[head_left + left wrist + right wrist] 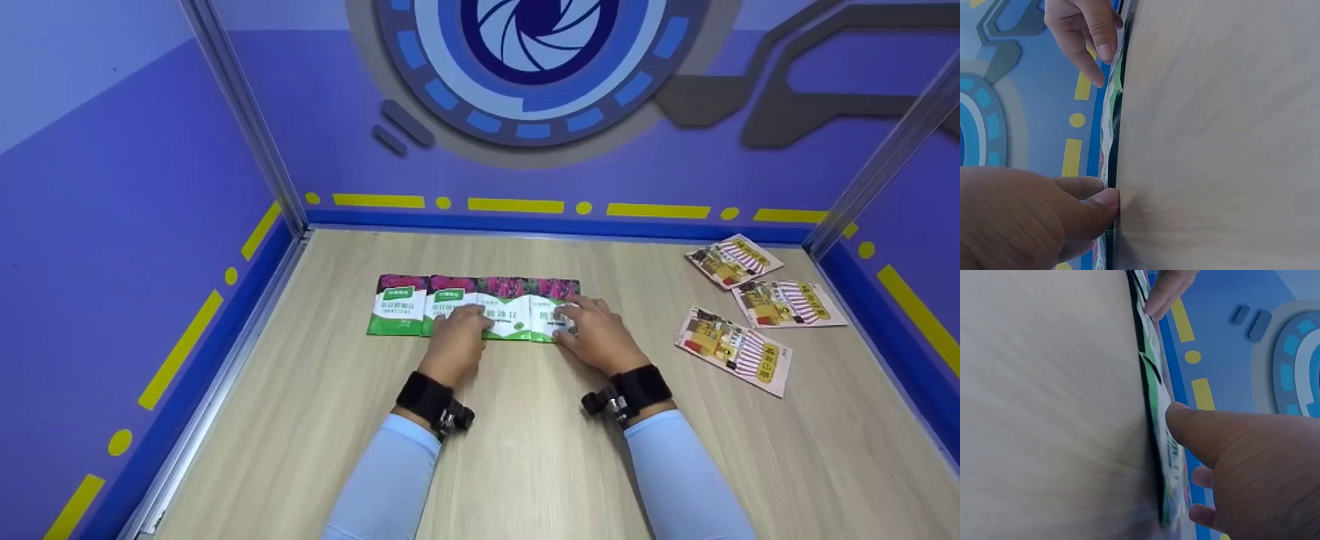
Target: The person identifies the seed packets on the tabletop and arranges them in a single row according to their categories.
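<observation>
Flat seed packets lie edge to edge in a row on the table. At the left of the row are two packets with a magenta flower photo and green label. To their right are two packets with pink flower spikes and a white front. My left hand rests its fingers on the middle of the row, its thumb at the near edge in the left wrist view. My right hand touches the rightmost packet, thumb on its white face and fingers spread over its right side.
Three pink packets with a striped awning picture lie loosely at the table's right, two of them touching or overlapping. Purple-blue panels wall in the back and both sides of the wood-grain table.
</observation>
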Available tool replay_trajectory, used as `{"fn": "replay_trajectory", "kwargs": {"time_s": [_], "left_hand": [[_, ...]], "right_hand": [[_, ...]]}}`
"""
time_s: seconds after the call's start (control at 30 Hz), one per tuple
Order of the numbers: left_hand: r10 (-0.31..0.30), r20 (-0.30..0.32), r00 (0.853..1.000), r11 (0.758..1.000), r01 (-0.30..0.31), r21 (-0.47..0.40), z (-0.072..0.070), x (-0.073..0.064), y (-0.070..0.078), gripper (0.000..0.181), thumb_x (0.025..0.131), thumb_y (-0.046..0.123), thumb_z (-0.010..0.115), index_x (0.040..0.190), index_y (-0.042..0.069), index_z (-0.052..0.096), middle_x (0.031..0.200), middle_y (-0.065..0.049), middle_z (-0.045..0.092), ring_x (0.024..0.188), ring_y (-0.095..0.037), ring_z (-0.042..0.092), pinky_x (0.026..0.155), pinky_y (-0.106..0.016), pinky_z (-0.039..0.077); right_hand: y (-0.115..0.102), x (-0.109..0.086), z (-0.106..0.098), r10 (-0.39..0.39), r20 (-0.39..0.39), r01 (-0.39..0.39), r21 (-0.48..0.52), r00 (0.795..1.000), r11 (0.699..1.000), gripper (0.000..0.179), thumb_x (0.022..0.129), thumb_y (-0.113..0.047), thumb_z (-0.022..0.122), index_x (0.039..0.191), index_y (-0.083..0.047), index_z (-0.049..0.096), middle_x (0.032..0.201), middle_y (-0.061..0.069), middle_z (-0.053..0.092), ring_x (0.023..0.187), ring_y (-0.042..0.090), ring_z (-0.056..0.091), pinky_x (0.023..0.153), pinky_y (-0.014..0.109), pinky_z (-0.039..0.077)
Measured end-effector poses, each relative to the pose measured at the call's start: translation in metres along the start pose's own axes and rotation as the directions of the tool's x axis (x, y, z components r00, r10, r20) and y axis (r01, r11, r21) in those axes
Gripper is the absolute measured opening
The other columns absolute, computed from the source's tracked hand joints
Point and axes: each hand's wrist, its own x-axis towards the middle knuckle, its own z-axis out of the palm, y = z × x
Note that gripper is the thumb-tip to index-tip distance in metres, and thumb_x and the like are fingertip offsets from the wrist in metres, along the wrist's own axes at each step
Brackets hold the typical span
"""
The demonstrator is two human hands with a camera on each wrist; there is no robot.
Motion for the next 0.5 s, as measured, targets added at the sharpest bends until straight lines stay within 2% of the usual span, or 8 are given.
{"fn": "replay_trajectory", "kwargs": {"time_s": [0.13,0.27,0.33,0.43,0.5], "left_hand": [[-0.027,-0.025,0.999,0.999,0.028,0.024,-0.001,0.001,-0.001,0.042,0.087,0.018,0.080,0.128,0.023,0.071,0.148,-0.002,0.052,0.137,-0.028,0.045,0.107,-0.068,0.034],[-0.037,-0.029,0.999,0.999,0.038,0.036,-0.003,0.001,-0.002,0.041,0.086,0.019,0.080,0.127,0.024,0.072,0.147,-0.002,0.053,0.136,-0.028,0.046,0.105,-0.067,0.036],[-0.041,-0.030,0.999,0.999,0.042,0.034,-0.003,0.001,-0.001,0.041,0.086,0.018,0.080,0.126,0.024,0.072,0.147,-0.002,0.053,0.136,-0.028,0.045,0.106,-0.066,0.035],[-0.034,-0.025,0.999,0.999,0.035,0.036,-0.003,0.001,0.000,0.042,0.087,0.018,0.080,0.128,0.024,0.071,0.149,-0.003,0.051,0.137,-0.029,0.044,0.106,-0.067,0.035],[-0.025,-0.022,0.999,0.999,0.026,0.034,-0.002,0.001,0.001,0.043,0.087,0.017,0.079,0.128,0.024,0.071,0.150,-0.004,0.050,0.138,-0.030,0.043,0.106,-0.069,0.034]], "right_hand": [[0.008,-0.002,-0.012,0.065,-0.028,-0.065,0.011,0.997,0.998,0.042,0.094,-0.032,0.070,0.131,-0.013,0.067,0.144,0.012,0.054,0.131,0.037,0.047,0.099,0.066,0.041],[0.021,-0.006,-0.028,0.123,-0.062,-0.120,0.051,0.990,0.991,0.032,0.095,-0.026,0.067,0.122,-0.009,0.071,0.130,0.013,0.062,0.121,0.039,0.056,0.097,0.064,0.045],[0.029,-0.010,-0.037,0.149,-0.064,-0.145,0.072,0.987,0.987,0.032,0.096,-0.025,0.065,0.122,-0.008,0.071,0.126,0.015,0.065,0.117,0.040,0.059,0.095,0.062,0.046],[0.045,-0.021,-0.054,0.228,-0.046,-0.224,0.076,0.973,0.972,0.034,0.096,-0.025,0.062,0.124,-0.006,0.069,0.122,0.019,0.067,0.111,0.044,0.061,0.090,0.062,0.048],[0.057,-0.031,-0.066,0.298,-0.019,-0.296,0.072,0.954,0.953,0.036,0.096,-0.024,0.060,0.125,-0.004,0.066,0.120,0.023,0.067,0.108,0.046,0.062,0.086,0.062,0.048]]}}
